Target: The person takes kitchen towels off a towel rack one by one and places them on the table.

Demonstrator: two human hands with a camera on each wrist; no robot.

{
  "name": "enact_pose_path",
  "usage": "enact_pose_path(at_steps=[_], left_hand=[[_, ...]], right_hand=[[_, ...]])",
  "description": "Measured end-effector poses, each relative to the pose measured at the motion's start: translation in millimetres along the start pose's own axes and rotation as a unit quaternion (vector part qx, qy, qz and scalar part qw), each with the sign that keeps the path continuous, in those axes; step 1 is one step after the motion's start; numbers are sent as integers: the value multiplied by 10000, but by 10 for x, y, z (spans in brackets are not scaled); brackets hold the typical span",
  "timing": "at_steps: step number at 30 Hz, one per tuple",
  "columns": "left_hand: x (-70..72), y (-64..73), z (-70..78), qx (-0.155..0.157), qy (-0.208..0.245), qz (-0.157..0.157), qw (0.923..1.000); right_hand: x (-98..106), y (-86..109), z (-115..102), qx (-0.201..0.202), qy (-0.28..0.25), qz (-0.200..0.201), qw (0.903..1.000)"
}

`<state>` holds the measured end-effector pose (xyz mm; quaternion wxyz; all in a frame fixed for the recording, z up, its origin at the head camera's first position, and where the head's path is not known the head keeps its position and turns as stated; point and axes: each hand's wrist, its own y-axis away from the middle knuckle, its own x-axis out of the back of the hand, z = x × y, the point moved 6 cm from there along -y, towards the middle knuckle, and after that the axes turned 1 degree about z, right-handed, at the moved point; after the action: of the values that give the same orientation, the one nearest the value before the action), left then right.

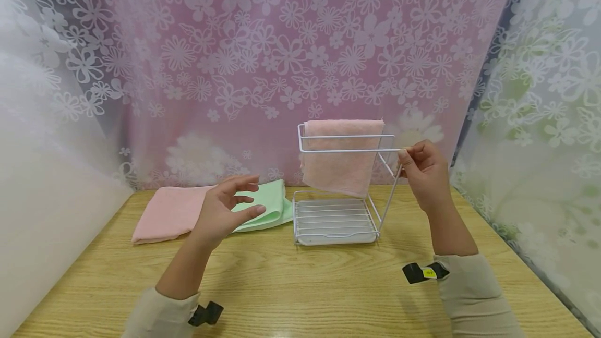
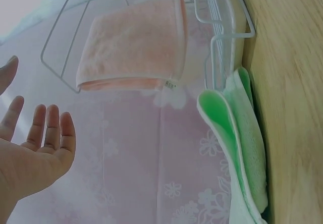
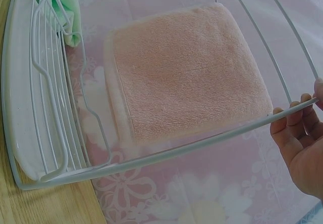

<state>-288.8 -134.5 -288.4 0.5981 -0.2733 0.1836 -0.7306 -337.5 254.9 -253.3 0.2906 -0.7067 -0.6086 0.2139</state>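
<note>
A white wire rack (image 1: 349, 151) with a slatted lower shelf and a white tray (image 1: 338, 238) stands on the table. Over its rearmost top bar hangs a folded pink towel (image 1: 343, 166), seen close up in the right wrist view. My right hand (image 1: 424, 173) pinches the rack's upper right front corner between thumb and fingers. Nothing is in my left hand (image 1: 225, 210), raised left of the rack with its fingers spread and slightly bent. Behind that hand lie a green towel (image 1: 269, 205) and a second pink towel (image 1: 171, 213), both folded.
The wooden table (image 1: 281, 286) reaches back to a pink floral curtain (image 1: 235, 67). Pale sheets of flowered curtain (image 1: 554, 119) close off the sides. The green towel's right end lies close beside the rack's base. Black straps circle both wrists.
</note>
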Motion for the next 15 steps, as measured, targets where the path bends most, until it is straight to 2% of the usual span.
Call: enact_pose_path(at_steps=[7, 15], left_hand=[[-126, -75, 82, -33, -57, -178, 9998], [-243, -164, 196, -333, -380, -405, 9979]], right_hand=[[0, -1, -4, -3, -43, 1, 10000], [-16, 1, -21, 24, -190, -20, 9998]])
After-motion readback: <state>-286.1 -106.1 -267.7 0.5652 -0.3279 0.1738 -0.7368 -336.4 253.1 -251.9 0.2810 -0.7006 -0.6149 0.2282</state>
